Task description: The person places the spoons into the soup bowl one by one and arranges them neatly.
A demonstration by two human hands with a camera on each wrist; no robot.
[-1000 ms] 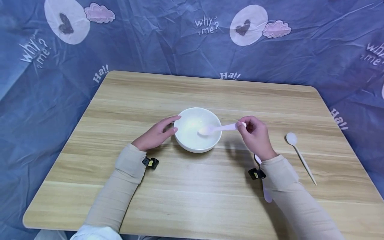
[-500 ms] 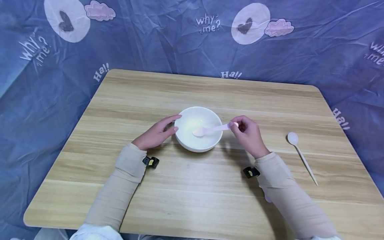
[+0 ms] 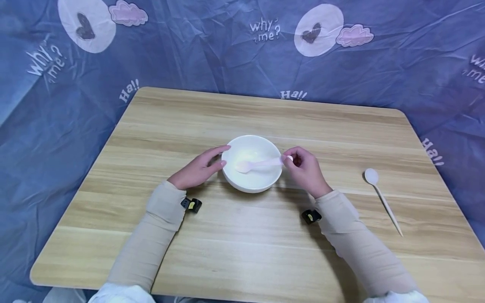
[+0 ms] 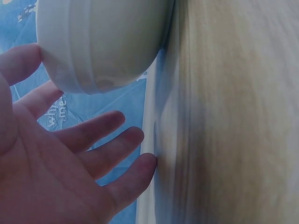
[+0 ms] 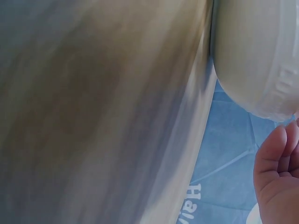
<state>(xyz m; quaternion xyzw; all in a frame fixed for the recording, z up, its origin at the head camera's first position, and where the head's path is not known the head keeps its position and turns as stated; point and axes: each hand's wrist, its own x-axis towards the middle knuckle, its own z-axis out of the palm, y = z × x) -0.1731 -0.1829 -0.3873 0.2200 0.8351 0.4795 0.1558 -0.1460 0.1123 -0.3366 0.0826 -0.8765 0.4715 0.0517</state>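
Note:
A white bowl stands on the wooden table. At its left rim is my left hand, whose thumb and index finger touch the bowl; in the left wrist view its other fingers are spread and hold nothing. My right hand is by the right rim, pinching the handle end of a pale pink spoon. The spoon's head is inside the bowl and its handle crosses the rim. In the right wrist view the curled fingers lie close to the bowl's side, and the spoon is hidden there.
A whitish long-handled spoon lies on the table right of my right arm. My right sleeve covers part of the table. Behind the table hangs a blue printed cloth.
My right hand has moved left towards the bowl, carrying the pale pink spoon further in. The sleeve now hides the lilac handle seen lying under it earlier. My left hand stays put.

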